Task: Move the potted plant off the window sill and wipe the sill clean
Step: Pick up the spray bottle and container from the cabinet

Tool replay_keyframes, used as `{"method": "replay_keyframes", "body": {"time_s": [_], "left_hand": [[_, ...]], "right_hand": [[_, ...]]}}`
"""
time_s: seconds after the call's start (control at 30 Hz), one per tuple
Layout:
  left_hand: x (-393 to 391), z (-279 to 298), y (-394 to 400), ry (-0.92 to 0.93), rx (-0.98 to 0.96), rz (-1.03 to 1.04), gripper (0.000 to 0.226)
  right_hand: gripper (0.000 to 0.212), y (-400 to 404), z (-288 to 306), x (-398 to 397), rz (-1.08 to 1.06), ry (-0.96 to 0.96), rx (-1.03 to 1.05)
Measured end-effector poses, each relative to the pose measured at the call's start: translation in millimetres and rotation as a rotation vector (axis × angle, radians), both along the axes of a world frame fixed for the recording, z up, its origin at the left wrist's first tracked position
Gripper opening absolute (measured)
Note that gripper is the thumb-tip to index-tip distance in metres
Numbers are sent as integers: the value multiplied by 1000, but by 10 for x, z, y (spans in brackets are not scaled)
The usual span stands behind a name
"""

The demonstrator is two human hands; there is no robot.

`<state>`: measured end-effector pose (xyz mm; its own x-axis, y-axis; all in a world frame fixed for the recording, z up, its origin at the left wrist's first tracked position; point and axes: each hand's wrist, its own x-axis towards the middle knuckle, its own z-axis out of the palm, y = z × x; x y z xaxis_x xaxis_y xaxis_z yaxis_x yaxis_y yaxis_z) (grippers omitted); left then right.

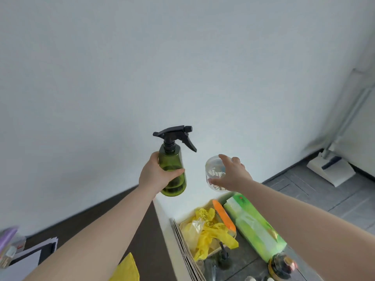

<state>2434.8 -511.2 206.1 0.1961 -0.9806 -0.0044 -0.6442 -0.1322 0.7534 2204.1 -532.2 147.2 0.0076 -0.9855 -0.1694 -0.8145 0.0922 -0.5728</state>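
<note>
A green spray bottle (172,171) is gripped by the left hand (156,175) and, beside it, a clear jar (216,173) by right-hand fingers (225,159); sill clearing is judged underway, set-down needed next.

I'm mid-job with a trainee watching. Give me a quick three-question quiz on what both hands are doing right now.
1. True or false: the left hand holds the green spray bottle upright.
2. What does the right hand grip? A) yellow gloves B) clear round container C) orange packet
3. Fill in: the bottle's trigger head is coloured ____.

Key: 1 true. 2 B, the clear round container; the yellow gloves lie in the box below. 3 black.
</note>
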Motion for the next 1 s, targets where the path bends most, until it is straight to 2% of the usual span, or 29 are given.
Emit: {"method": "replay_keyframes", "body": {"time_s": [0.13,0.33,0.47,0.73,1.0], "left_hand": [[-1158,69,90,-37,24,-126,75],[-2934,86,156,47,40,-321,72],[-3955,40,222,36,76,-493,71],[-5796,-210,209,-44,112,-833,77],[-7779,-506,104,-34,120,-1211,70]], "right_hand": [[93,389,76,-1159,-96,1,15],[90,972,176,-2870,-292,31,29],[90,1369,188,-3837,-471,32,63],[88,2025,-15,-5301,-781,30,123],[88,2502,-102,-6664,-1097,38,172]]}}
